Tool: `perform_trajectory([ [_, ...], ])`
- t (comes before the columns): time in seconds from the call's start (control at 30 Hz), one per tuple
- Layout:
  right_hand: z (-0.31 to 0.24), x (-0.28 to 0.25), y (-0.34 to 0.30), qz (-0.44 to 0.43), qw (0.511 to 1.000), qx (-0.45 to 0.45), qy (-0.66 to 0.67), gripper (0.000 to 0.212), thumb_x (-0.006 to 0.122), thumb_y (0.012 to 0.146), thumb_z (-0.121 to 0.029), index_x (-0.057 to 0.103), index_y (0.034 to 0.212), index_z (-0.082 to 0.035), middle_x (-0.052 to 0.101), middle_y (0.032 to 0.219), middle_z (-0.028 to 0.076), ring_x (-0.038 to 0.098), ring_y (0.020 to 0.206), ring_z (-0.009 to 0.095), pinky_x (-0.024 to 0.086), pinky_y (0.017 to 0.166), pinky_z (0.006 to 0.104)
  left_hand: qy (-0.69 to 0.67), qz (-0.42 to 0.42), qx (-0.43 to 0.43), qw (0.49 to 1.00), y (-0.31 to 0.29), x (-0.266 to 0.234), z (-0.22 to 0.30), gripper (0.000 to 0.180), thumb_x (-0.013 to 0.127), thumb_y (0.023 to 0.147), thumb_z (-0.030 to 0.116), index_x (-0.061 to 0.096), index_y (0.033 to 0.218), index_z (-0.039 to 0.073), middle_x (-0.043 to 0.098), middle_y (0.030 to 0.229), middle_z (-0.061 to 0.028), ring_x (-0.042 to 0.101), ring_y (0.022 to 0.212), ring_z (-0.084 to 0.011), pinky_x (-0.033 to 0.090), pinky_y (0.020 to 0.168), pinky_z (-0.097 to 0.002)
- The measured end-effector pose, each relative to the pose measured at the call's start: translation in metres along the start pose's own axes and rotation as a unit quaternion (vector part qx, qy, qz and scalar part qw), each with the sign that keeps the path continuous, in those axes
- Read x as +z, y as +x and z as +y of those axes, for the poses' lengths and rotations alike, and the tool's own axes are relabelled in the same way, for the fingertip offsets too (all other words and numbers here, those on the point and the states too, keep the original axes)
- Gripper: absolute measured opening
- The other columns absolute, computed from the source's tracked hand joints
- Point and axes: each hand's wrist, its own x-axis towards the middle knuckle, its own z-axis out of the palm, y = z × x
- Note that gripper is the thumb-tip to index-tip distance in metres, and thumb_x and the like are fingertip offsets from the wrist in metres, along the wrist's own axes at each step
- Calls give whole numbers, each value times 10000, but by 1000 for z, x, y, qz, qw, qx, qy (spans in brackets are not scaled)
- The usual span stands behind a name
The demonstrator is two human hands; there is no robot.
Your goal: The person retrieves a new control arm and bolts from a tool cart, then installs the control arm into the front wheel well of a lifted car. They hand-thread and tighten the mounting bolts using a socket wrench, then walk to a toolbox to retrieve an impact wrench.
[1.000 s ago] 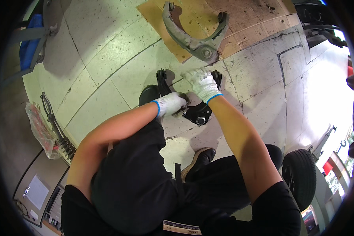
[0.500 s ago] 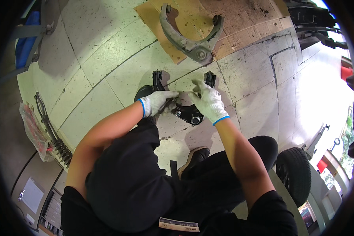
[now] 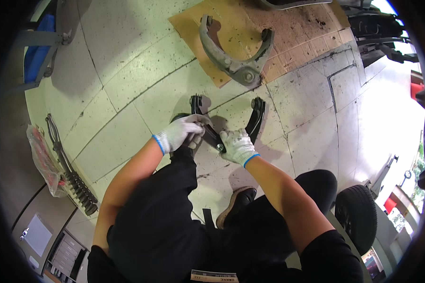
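A black, U-shaped control arm (image 3: 256,120) stands by my feet, its two bushing ends pointing away from me. My right hand (image 3: 239,147), in a white knit glove with a blue cuff, is closed over the body of this arm and hides much of it; a bolt head shows beside the fingertips. Next to the left prong, my gloved left hand (image 3: 180,133) is closed, its fingers pinched together. A pale, flat piece (image 3: 201,119) shows at those fingertips, too unclear to name. Further off lies an old, dirty grey control arm (image 3: 236,68) of similar shape.
Stained cardboard (image 3: 288,33) lies under the old arm on the tiled floor (image 3: 127,85). A strut with a coil spring (image 3: 71,174) and a plastic bag (image 3: 42,160) lie at the left. A tyre (image 3: 359,217) stands at the right, beyond my knee. Black parts (image 3: 378,28) sit far right.
My right hand has come down from the right prong onto the body of the black arm. My left hand has drawn slightly back. The view has shifted, so floor things appear lower.
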Motion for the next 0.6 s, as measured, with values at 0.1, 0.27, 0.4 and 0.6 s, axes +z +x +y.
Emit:
perform_trajectory([
  [0.1,-8,-36,-15,-58,998,-16,21,654,795,794,-461,574,1252,-50,725,1027,174,719,1036,334,491,993,460,-88,47,-12,995,-27,-14,34,247,590,988,207,666,1174,65,648,781,-32,600,609,-142,483,514,-289],
  [0.27,-2,-122,-78,-176,975,16,133,665,748,858,-482,596,1286,4,759,1011,196,740,1023,346,549,956,442,460,245,99,848,-12,-11,100,198,637,987,261,678,1030,72,563,727,25,496,567,-95,398,490,-277],
  [0.4,4,-159,-137,-193,965,103,148,684,708,887,-525,579,1319,-10,745,1060,211,735,1045,348,558,958,438,259,205,18,944,59,29,109,187,665,988,314,674,1023,131,506,687,47,423,540,-72,320,477,-255],
  [0.6,32,-165,-178,-59,940,257,218,825,707,862,-615,552,1407,-15,744,1124,213,731,1072,348,542,1001,429,-59,182,-72,979,149,53,86,238,688,982,370,537,898,207,524,684,41,398,488,-92,316,454,-273],
])
